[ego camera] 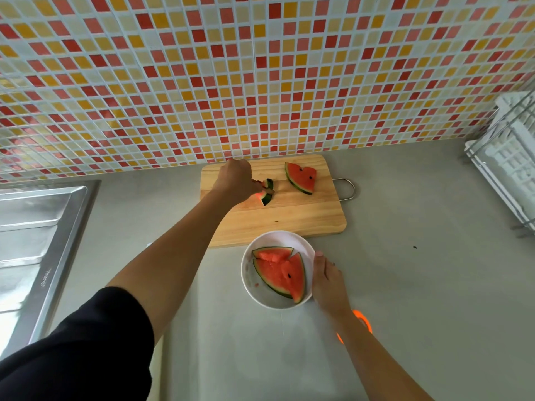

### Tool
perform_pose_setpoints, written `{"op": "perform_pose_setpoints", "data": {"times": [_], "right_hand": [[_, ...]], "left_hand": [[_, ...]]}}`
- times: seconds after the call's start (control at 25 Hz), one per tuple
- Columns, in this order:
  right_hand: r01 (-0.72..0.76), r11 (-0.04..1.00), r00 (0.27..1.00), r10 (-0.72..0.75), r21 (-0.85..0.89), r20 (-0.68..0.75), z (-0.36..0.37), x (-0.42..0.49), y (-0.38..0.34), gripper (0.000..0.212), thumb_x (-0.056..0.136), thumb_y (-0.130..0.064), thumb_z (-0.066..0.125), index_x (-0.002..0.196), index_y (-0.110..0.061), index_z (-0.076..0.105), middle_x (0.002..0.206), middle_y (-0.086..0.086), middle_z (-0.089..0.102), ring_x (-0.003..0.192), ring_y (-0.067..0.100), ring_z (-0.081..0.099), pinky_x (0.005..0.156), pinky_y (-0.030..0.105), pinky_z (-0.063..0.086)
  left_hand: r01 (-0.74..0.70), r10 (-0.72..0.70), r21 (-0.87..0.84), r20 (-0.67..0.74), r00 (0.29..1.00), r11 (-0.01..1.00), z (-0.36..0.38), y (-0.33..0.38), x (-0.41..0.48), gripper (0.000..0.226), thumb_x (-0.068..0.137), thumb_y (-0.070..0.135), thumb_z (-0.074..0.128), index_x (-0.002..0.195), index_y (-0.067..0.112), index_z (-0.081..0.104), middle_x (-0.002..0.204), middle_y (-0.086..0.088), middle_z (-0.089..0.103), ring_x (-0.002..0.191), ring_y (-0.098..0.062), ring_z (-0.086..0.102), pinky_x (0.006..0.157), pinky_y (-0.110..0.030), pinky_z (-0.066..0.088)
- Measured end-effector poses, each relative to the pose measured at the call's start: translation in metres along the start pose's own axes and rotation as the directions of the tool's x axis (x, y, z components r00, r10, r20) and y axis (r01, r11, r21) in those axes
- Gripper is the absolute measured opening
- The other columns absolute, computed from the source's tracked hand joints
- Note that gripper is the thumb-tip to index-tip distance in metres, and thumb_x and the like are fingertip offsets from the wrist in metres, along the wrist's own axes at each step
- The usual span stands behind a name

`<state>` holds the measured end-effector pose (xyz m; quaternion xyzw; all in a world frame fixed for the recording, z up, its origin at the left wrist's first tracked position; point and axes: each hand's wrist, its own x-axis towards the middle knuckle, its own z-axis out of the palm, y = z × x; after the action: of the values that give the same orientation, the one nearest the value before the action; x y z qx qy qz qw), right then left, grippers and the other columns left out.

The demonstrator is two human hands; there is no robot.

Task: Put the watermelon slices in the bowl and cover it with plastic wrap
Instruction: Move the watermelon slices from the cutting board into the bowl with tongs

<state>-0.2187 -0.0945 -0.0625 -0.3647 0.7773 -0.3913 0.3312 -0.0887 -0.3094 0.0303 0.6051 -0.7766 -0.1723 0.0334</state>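
Note:
A white bowl point(277, 239) stands on the grey counter just in front of a wooden cutting board point(289, 221). Two watermelon slices lie in it, one larger point(282, 274) and one smaller point(273, 253). My right hand point(327, 282) rests against the bowl's right rim, gripping it. My left hand point(236, 180) reaches over the board's back left and is closed on a watermelon slice point(267, 193), of which only the green rind edge and a bit of red show. Another slice point(301, 178) lies free on the board's back right.
A steel sink point(34, 235) sits at the left. A white dish rack point(509, 157) stands at the right edge. The mosaic tile wall point(260, 82) rises right behind the board. An orange band point(363, 321) is on my right wrist.

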Motion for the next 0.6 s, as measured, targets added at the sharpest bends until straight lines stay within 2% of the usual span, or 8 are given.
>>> {"op": "perform_pose_setpoints", "data": {"times": [0.12,0.24,0.32,0.44,0.52,0.6], "right_hand": [[-0.003,1.000,1.000,0.003,0.019,-0.001,0.000,-0.001,-0.002,0.041,0.099,-0.022,0.032,0.063,-0.011,0.047,0.068,0.011,0.057,0.075,0.032,0.053,0.075,0.038,0.037],[-0.028,0.999,1.000,0.028,0.034,-0.006,0.001,0.000,-0.001,0.043,0.099,-0.026,0.032,0.064,-0.009,0.049,0.068,0.009,0.057,0.075,0.031,0.054,0.074,0.038,0.039],[-0.028,0.999,0.999,0.029,0.032,-0.020,0.002,0.000,0.000,0.044,0.099,-0.028,0.033,0.063,-0.008,0.047,0.064,0.008,0.055,0.071,0.030,0.052,0.068,0.036,0.037],[-0.023,0.999,1.000,0.023,0.035,-0.002,0.001,-0.002,0.000,0.046,0.098,-0.032,0.031,0.058,-0.012,0.040,0.055,0.002,0.048,0.060,0.022,0.047,0.060,0.036,0.034],[-0.017,1.000,1.000,0.017,0.022,0.010,0.000,-0.004,-0.001,0.048,0.099,-0.034,0.029,0.055,-0.015,0.037,0.053,0.000,0.045,0.057,0.018,0.045,0.060,0.036,0.033],[0.007,1.000,1.000,-0.007,0.007,0.001,-0.001,-0.004,-0.002,0.048,0.099,-0.032,0.030,0.053,-0.018,0.033,0.051,0.000,0.042,0.056,0.019,0.042,0.058,0.035,0.030]], "left_hand": [[0.071,-0.073,-0.175,-0.004,0.997,0.982,-0.001,-0.016,-0.001,0.031,0.076,0.035,0.074,0.074,0.004,0.069,0.065,-0.005,0.056,0.056,-0.014,0.046,0.048,-0.026,0.036],[0.167,-0.178,-0.356,0.001,0.984,0.919,-0.003,-0.030,-0.006,0.023,0.079,0.029,0.072,0.076,0.007,0.071,0.066,-0.003,0.059,0.056,-0.012,0.049,0.048,-0.021,0.039],[0.254,-0.270,-0.469,0.033,0.962,0.846,-0.006,-0.040,-0.012,0.026,0.081,0.032,0.070,0.072,0.008,0.069,0.061,-0.001,0.055,0.051,-0.012,0.044,0.044,-0.019,0.035],[0.274,-0.290,-0.650,0.085,0.953,0.709,-0.014,-0.049,-0.032,0.025,0.083,0.029,0.069,0.086,0.004,0.072,0.065,-0.004,0.058,0.054,-0.015,0.042,0.050,-0.023,0.036],[0.214,-0.238,-0.641,0.049,0.970,0.737,-0.020,-0.049,-0.058,0.018,0.082,0.029,0.068,0.085,0.012,0.074,0.069,-0.004,0.063,0.058,-0.014,0.046,0.053,-0.025,0.039],[0.168,-0.195,-0.602,0.021,0.981,0.781,-0.025,-0.049,-0.097,0.009,0.079,0.032,0.068,0.075,0.027,0.074,0.072,0.003,0.069,0.063,-0.012,0.055,0.056,-0.023,0.044]]}}
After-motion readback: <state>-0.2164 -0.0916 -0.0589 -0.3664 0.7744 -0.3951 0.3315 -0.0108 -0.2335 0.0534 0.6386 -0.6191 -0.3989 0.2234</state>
